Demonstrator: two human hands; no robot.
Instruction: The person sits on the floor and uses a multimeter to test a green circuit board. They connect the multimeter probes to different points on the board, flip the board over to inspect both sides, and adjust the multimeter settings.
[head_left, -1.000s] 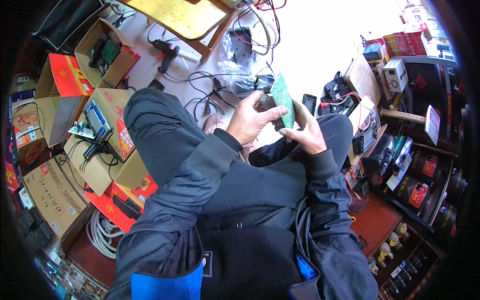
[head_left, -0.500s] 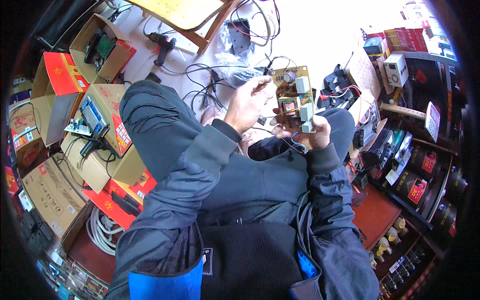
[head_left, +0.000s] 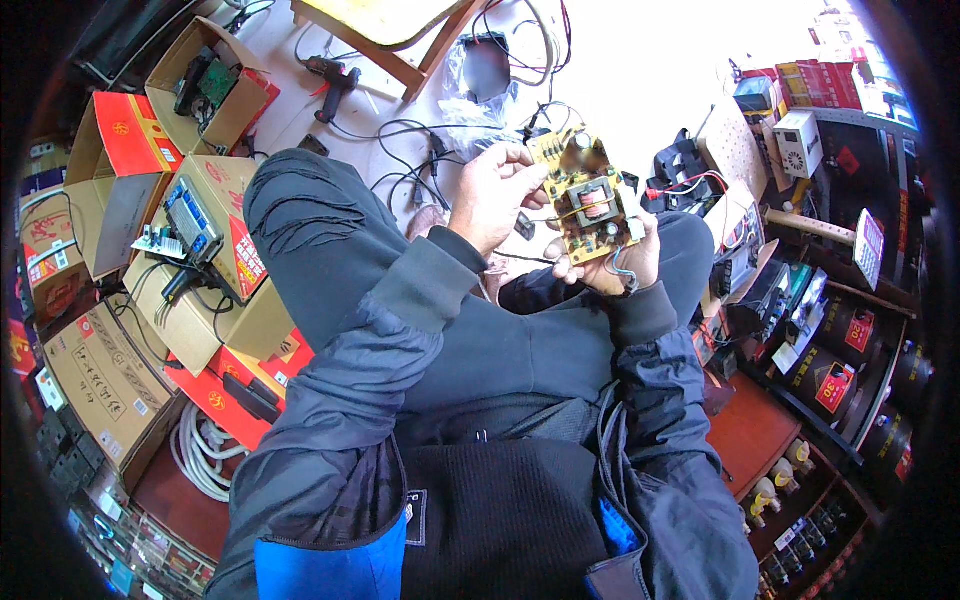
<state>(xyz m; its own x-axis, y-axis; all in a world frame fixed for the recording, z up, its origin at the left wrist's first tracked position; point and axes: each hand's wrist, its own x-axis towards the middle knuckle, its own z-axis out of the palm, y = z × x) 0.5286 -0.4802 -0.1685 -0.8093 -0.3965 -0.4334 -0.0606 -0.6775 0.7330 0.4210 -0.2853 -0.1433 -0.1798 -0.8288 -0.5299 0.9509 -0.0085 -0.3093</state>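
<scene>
A yellow-brown circuit board (head_left: 572, 241) is tilted in front of me, with a transformer (head_left: 592, 202), round capacitors and pale block-shaped parts on it. My right hand (head_left: 640, 262) grips its lower right edge, fingers curled behind and beneath it. Blue and dark wires (head_left: 622, 270) hang off the board's lower end by that palm. At the upper left edge is my left hand (head_left: 490, 200), fingers closed in a pinch against or just beside the board. Whatever sits between those fingertips is hidden. Just below them hangs a small black block (head_left: 525, 226).
Black cables (head_left: 405, 180) and a glue-gun-shaped tool (head_left: 335, 88) lie on the pale floor ahead, near a yellow-topped wooden stool (head_left: 385, 20). Cardboard boxes (head_left: 105, 385) with electronics crowd the left. On the right are a black strapped item (head_left: 680, 165), a hammer-like wooden handle (head_left: 810, 224) and shelves.
The board has turned and tilted, so its component face and transformer now show more fully. Both hands stay at its edges; the left has shifted only slightly.
</scene>
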